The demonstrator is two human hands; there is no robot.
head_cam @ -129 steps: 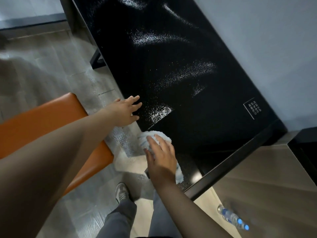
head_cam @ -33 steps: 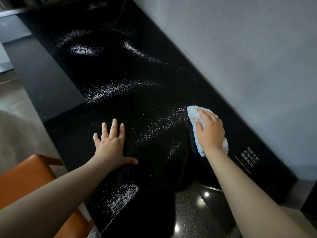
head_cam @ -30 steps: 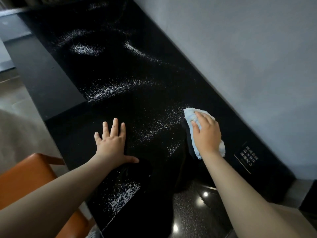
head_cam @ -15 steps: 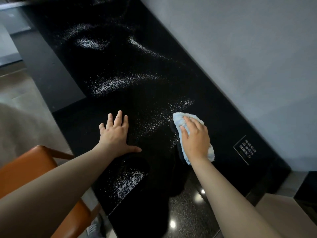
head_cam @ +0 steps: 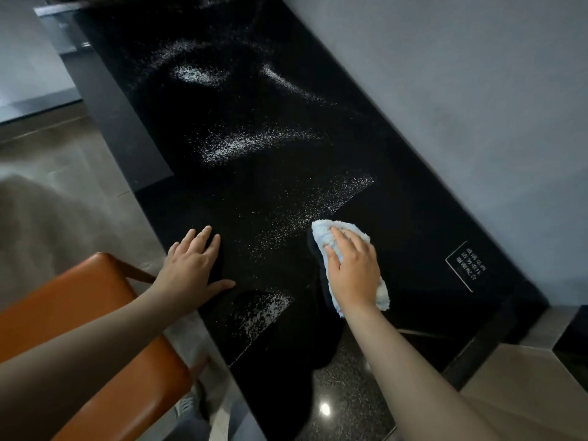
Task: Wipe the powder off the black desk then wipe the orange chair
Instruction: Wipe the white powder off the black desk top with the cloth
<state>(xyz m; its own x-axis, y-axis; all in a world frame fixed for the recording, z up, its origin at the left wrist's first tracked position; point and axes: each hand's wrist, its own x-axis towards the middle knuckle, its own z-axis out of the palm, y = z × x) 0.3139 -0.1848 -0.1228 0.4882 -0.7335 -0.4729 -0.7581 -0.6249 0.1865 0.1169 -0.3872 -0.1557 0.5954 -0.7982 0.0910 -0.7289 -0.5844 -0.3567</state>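
The glossy black desk (head_cam: 397,198) runs along the grey wall, dusted with several streaks of white powder (head_cam: 241,144). My right hand (head_cam: 353,272) presses flat on a light blue cloth (head_cam: 324,233) on the desk's near middle, fingers spread over it. Just ahead and left of the cloth lies a powder streak (head_cam: 334,198). My left hand (head_cam: 194,268) rests flat on the desk near its front edge, fingers straight, thumb out. Another powder patch (head_cam: 261,313) lies just in front of that hand's thumb. The orange chair (head_cam: 82,326) stands at the lower left beside the desk.
A white printed label (head_cam: 466,265) sits on the desk at the right. The grey wall (head_cam: 477,90) borders the desk's far side. A wooden floor (head_cam: 57,192) lies to the left, and a beige surface (head_cam: 525,377) adjoins the desk's right end.
My right hand has slid the cloth leftward and toward me across the desk, leaving a bare dark band behind it. My left hand stays planted flat on the desk.
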